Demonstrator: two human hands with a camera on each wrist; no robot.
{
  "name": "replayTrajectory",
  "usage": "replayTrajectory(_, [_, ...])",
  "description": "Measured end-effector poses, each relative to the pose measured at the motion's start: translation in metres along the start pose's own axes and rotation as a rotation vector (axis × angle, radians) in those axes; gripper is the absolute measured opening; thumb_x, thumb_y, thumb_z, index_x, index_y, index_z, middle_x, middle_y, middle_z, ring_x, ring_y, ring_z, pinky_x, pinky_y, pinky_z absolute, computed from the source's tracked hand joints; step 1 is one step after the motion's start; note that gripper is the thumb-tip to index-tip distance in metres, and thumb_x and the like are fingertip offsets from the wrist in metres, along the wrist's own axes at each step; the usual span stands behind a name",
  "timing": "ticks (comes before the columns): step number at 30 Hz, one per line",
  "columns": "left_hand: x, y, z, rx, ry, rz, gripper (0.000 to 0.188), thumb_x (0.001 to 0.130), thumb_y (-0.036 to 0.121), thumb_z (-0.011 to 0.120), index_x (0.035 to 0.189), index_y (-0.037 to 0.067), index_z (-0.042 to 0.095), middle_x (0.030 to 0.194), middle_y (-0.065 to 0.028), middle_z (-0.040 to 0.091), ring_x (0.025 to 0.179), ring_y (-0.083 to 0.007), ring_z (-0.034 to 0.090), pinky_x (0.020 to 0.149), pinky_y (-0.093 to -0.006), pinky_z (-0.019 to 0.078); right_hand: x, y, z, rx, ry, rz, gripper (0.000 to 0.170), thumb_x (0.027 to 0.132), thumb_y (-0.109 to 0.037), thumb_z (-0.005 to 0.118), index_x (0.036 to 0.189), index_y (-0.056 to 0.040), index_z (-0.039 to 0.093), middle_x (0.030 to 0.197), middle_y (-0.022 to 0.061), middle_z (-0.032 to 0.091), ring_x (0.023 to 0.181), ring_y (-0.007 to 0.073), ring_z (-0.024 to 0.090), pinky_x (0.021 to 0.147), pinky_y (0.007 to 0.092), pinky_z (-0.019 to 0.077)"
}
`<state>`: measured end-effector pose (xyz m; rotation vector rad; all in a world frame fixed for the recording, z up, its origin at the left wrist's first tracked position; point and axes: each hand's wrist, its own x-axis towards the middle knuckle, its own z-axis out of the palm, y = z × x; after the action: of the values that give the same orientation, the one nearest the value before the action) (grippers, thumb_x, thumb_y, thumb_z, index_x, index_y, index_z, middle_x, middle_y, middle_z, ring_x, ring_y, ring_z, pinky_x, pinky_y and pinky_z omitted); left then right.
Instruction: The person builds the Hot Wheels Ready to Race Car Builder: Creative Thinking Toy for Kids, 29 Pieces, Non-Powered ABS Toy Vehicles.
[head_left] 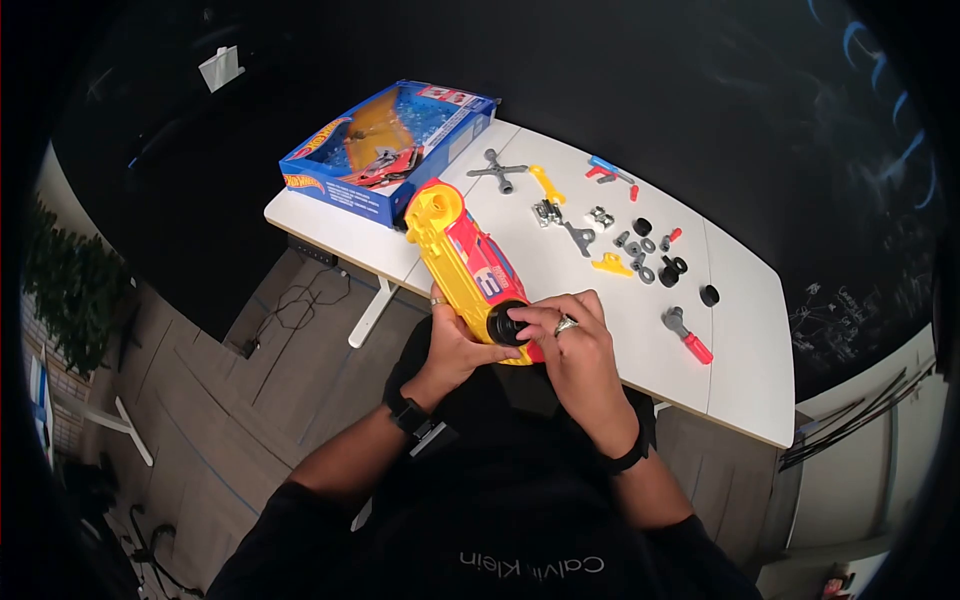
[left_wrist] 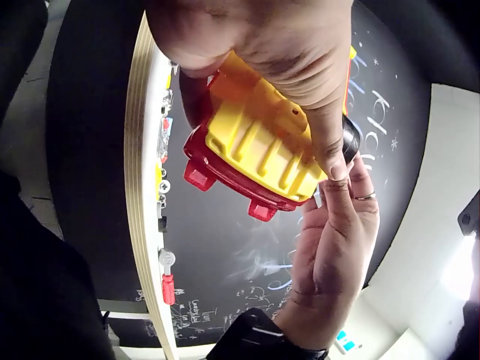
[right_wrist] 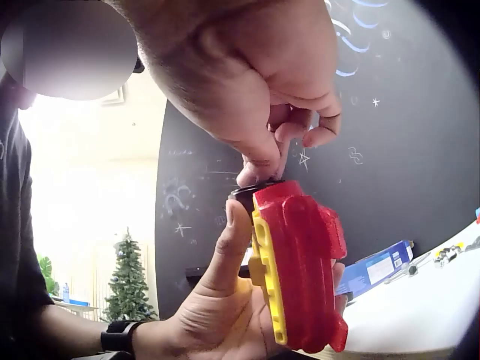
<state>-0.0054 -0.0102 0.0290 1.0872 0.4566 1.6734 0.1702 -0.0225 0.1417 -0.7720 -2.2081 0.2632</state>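
By the tabletop's [head_left: 745, 330] near edge, the left hand [head_left: 450, 352] grips a toy car [head_left: 462, 280], likely light, stiff, best held mid-body; the right hand [head_left: 580, 355] pinches its wheel [head_left: 502, 326]

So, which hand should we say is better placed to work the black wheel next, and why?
The right hand, I'd judge: it touches the outer face of the black wheel, while the left hand is busy gripping the yellow-and-red toy car.
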Motion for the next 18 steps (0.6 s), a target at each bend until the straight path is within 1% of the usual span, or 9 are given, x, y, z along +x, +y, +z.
replayTrajectory(2, [0.000, -0.004, 0.000, 0.061, 0.028, 0.087, 0.112, 0.063, 0.003, 0.098, 0.147, 0.010, 0.024, 0.136, -0.0102, 0.053, 0.126, -0.0232, 0.059, 0.107, -0.0409, 0.0520, 0.000, -0.003, 0.002, 0.013, 0.028, 0.018, 0.037, 0.075, 0.013, 0.068, 0.108, -0.0021, 0.075, 0.106, 0.0097, 0.068, 0.098, 0.0292, 0.056, 0.085, 0.0369, 0.0538])
replayTrajectory(3, [-0.003, -0.003, 0.001, 0.054, 0.012, 0.072, 0.112, 0.063, 0.003, 0.098, 0.147, 0.010, 0.024, 0.136, -0.0102, 0.053, 0.126, -0.0232, 0.059, 0.107, -0.0409, 0.0520, -0.002, -0.007, 0.003, 0.030, 0.054, 0.043, 0.037, 0.075, 0.013, 0.068, 0.108, -0.0016, 0.075, 0.106, 0.0100, 0.068, 0.099, 0.0296, 0.056, 0.085, 0.0369, 0.0536])
replayTrajectory(5, [-0.003, -0.003, 0.004, 0.149, 0.089, 0.081, 0.110, 0.062, 0.002, 0.098, 0.145, 0.009, 0.026, 0.135, -0.0106, 0.053, 0.125, -0.0238, 0.059, 0.106, -0.0406, 0.0532, -0.003, -0.006, 0.003, 0.022, 0.076, 0.080, 0.032, 0.075, 0.014, 0.067, 0.102, 0.0000, 0.074, 0.109, 0.0104, 0.068, 0.099, 0.0304, 0.056, 0.087, 0.0376, 0.0529])
replayTrajectory(6, [-0.002, -0.004, 0.006, 0.116, 0.099, 0.117, 0.110, 0.063, -0.004, 0.095, 0.144, 0.007, 0.020, 0.134, -0.0140, 0.050, 0.124, -0.0259, 0.060, 0.105, -0.0427, 0.0549, -0.006, -0.002, 0.007, 0.049, 0.078, 0.073, 0.029, 0.075, 0.015, 0.066, 0.100, 0.0008, 0.073, 0.111, 0.0105, 0.068, 0.099, 0.0307, 0.056, 0.088, 0.0380, 0.0526])
replayTrajectory(9, [-0.004, -0.003, 0.007, 0.203, 0.110, 0.128, 0.111, 0.064, -0.004, 0.095, 0.145, 0.006, 0.019, 0.134, -0.0143, 0.050, 0.122, -0.0247, 0.060, 0.104, -0.0421, 0.0552, -0.011, 0.006, 0.011, 0.094, 0.067, 0.097, 0.025, 0.073, 0.016, 0.065, 0.093, 0.0022, 0.071, 0.116, 0.0104, 0.069, 0.101, 0.0314, 0.056, 0.090, 0.0387, 0.0518])
replayTrajectory(12, [-0.008, -0.002, 0.008, 0.287, 0.138, 0.140, 0.111, 0.064, -0.006, 0.093, 0.145, 0.006, 0.018, 0.134, -0.0146, 0.051, 0.122, -0.0242, 0.060, 0.103, -0.0412, 0.0556, -0.014, 0.008, 0.013, 0.074, 0.095, 0.115, 0.026, 0.073, 0.015, 0.064, 0.094, 0.0022, 0.072, 0.115, 0.0105, 0.068, 0.102, 0.0318, 0.056, 0.091, 0.0390, 0.0513])
replayTrajectory(14, [-0.006, -0.001, 0.016, 0.288, 0.140, 0.133, 0.111, 0.064, -0.006, 0.093, 0.146, 0.005, 0.018, 0.134, -0.0148, 0.051, 0.122, -0.0243, 0.060, 0.103, -0.0410, 0.0556, -0.015, 0.010, 0.011, 0.048, 0.098, 0.084, 0.031, 0.074, 0.014, 0.065, 0.101, 0.0011, 0.071, 0.113, 0.0103, 0.067, 0.102, 0.0323, 0.056, 0.092, 0.0399, 0.0505])
replayTrajectory(15, [-0.005, -0.001, 0.017, 0.296, 0.144, 0.161, 0.111, 0.065, -0.007, 0.092, 0.146, 0.006, 0.018, 0.134, -0.0150, 0.051, 0.122, -0.0244, 0.060, 0.103, -0.0408, 0.0557, -0.017, 0.016, 0.013, 0.035, 0.103, 0.070, 0.037, 0.075, 0.012, 0.065, 0.109, -0.0011, 0.071, 0.111, 0.0108, 0.066, 0.101, 0.0325, 0.056, 0.092, 0.0403, 0.0501])
replayTrajectory(18, [-0.006, 0.003, 0.017, 0.269, 0.138, 0.120, 0.108, 0.065, -0.007, 0.091, 0.146, 0.006, 0.021, 0.135, -0.0149, 0.051, 0.122, -0.0245, 0.060, 0.105, -0.0400, 0.0541, -0.018, 0.020, 0.010, 0.053, 0.099, 0.092, 0.035, 0.080, 0.007, 0.066, 0.113, -0.0043, 0.070, 0.112, 0.0110, 0.065, 0.103, 0.0325, 0.055, 0.093, 0.0411, 0.0487])
